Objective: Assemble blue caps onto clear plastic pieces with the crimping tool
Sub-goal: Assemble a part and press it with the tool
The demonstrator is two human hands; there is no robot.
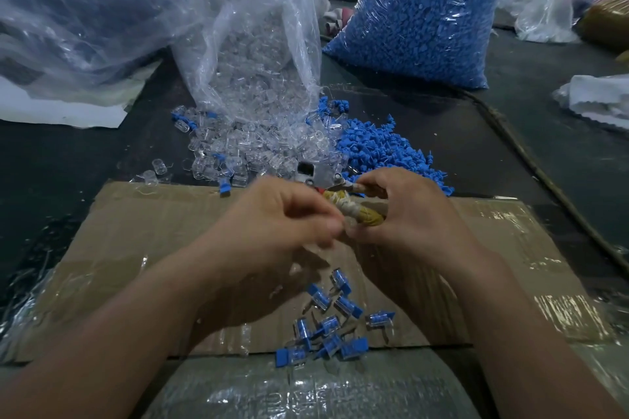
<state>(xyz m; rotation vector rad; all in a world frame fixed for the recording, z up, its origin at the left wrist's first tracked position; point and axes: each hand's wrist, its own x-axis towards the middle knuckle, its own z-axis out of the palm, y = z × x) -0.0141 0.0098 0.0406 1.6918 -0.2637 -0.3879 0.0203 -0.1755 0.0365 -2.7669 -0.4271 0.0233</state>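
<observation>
The right hand (405,211) curls round the wrapped handles of the crimping tool (347,207). The left hand (282,218), fingers curled, meets it, but its grasp is too blurred to tell. Capped pieces (330,323) lie between the forearms; clear pieces (245,146) and blue caps (381,150) heap beyond the fingers.

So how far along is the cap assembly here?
Early. A small cluster of capped pieces lies on the cardboard. The right hand grips the crimping tool; the left hand meets it, its hold blurred. Heaps of clear pieces and blue caps, plus a big bag of caps, remain.
</observation>
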